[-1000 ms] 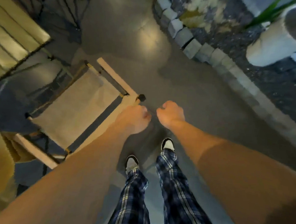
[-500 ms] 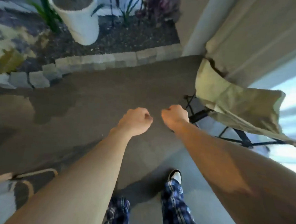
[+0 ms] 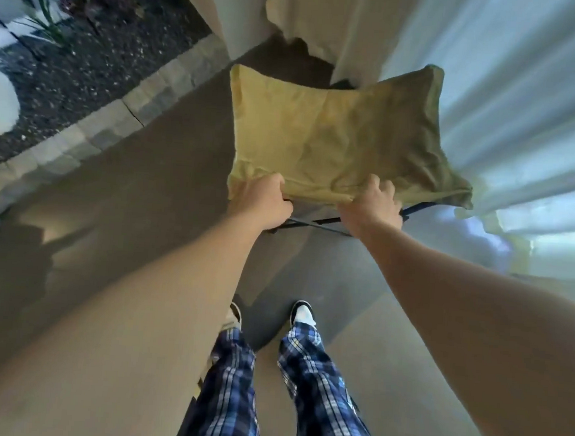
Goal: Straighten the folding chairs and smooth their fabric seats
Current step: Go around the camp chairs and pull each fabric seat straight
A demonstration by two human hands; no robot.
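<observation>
Half a second ago just loose fists in the air; now left hand and right hand closed on the near edge of the seat, rumpled on its dark frame by the curtain; smoothing probably starting

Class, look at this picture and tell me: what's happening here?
A person in blue plaid trousers stands on a concrete patio, bent over a folding chair with a wrinkled tan fabric seat. The left hand and right hand both grip the seat's near edge. The fabric looks creased, not yet smoothed.
</observation>
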